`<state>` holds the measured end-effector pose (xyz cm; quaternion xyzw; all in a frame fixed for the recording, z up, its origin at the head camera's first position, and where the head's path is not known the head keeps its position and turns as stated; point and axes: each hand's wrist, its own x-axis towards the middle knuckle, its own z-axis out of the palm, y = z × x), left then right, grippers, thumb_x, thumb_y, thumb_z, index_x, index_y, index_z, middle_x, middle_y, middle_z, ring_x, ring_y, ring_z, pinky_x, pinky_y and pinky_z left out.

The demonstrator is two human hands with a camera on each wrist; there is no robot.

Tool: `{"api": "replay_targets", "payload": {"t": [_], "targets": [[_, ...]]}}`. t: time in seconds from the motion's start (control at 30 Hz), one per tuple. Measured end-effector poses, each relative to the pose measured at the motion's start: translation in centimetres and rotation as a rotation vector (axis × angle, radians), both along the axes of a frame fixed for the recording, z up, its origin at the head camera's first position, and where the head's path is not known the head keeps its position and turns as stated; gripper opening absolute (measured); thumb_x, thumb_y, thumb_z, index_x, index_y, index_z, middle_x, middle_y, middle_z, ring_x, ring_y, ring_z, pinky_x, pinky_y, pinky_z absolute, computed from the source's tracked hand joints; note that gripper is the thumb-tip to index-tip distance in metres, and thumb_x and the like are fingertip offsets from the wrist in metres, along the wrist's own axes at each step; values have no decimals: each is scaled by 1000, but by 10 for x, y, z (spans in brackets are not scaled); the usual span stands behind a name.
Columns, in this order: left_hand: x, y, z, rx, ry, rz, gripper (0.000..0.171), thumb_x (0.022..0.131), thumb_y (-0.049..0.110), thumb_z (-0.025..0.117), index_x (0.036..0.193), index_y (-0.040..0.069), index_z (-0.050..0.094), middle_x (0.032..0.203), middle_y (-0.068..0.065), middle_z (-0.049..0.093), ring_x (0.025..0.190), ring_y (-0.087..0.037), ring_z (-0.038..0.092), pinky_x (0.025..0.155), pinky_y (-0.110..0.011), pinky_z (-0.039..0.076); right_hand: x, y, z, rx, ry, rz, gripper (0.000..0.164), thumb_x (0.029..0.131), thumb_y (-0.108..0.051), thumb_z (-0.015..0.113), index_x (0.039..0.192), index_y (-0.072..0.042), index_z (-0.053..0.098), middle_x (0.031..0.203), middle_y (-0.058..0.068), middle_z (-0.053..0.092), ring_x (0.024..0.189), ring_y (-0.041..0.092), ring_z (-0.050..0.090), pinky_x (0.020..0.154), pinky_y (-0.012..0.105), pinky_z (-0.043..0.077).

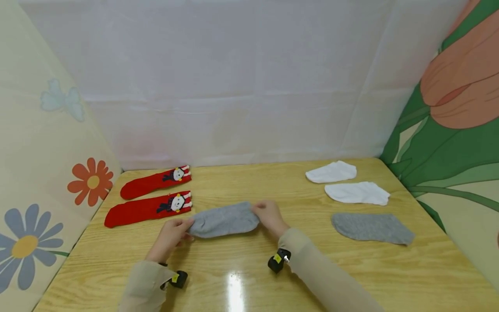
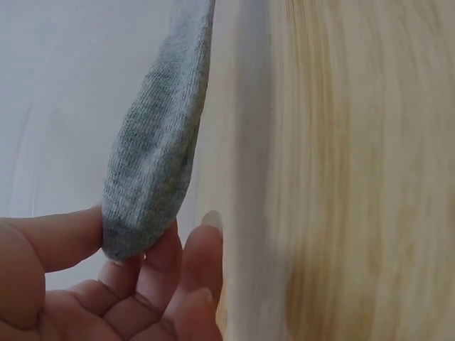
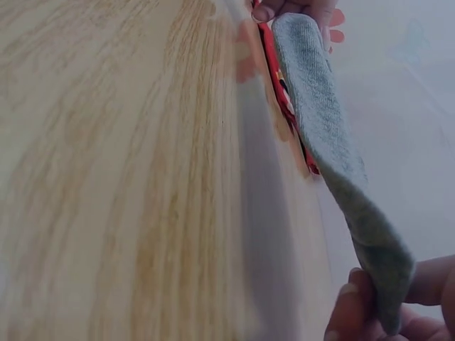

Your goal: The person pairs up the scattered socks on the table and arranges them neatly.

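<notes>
Nearest my head cam: two beige sleeves (image 1: 144, 284), each w/ a small black wrist cam (image 1: 179, 279) by the cuff, on the near side of the held grey sock. That held grey sock (image 1: 224, 220) is drawn out lengthwise btwn both hands, above the wood table (image 1: 249, 184). I see the L hand (image 1: 169, 236) pinching its left end, thumb vs fingers, other fingers bent just below. R hand (image 1: 270, 216) pinches its right end, also thumb vs fingers. Left of & a bit behind the held sock: two red socks (image 1: 134, 212) w/ cartoon figures, one behind the other. Well off to its right: a flat grey sock (image 1: 372, 227), approx level w/ it; behind that, two white socks (image 1: 356, 193). Farther back from the held sock, white backdrop cloth (image 1: 249, 86); flower-print panels (image 1: 460, 151) either side
</notes>
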<state>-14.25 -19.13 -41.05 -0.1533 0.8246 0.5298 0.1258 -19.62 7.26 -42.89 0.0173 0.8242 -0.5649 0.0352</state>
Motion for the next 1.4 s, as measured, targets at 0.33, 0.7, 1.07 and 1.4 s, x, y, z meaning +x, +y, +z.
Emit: {"api": "replay_targets", "payload": {"t": [0.33,0.7,1.07,1.4], "targets": [[-7,14,1,61,6,34,34,104,23,47,112,-8,57,83,-5,64,68,-13,61,62,-29,43,-4,11,3,-6,-18,-12,17,90,-4,64,98,11,68,96,18,67,92,27,60,85,40,50],[-14,27,5,100,54,28,34,104,18,45,117,-11,56,87,-8,64,67,-11,62,63,-28,44,-9,26,5,-15,-60,-24,22,93,-8,61,105,10,67,104,20,65,99,30,60,88,42,50],[-23,36,7,124,52,8,34,104,18,45,118,-10,56,98,-14,63,73,-14,62,65,-29,48,-14,33,7,-27,-17,-92,20,90,0,58,100,15,66,97,23,66,92,29,59,81,37,50],[-28,42,9,151,61,8,32,103,15,43,117,-10,56,98,-13,63,70,-11,62,63,-28,47,-17,40,7,-40,-12,-123,22,89,-1,55,101,15,66,99,25,66,93,31,60,81,36,50]]}}
